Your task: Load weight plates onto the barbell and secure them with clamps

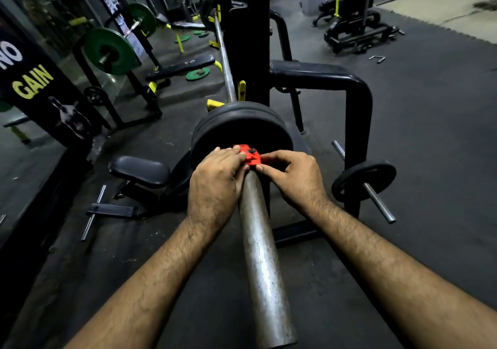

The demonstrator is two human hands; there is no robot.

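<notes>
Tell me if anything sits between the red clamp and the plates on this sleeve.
Nothing visible does. The clamp sits on the sleeve right at the plates, with the left hand and right hand pinching its sides.

Both forearms extended forward; left hand [215, 179], right hand [293, 176] fingers curled, pinching

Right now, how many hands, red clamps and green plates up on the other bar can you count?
Hands: 2, left hand and right hand
Red clamp: 1
Green plates on the other bar: 2
Total: 5
</notes>
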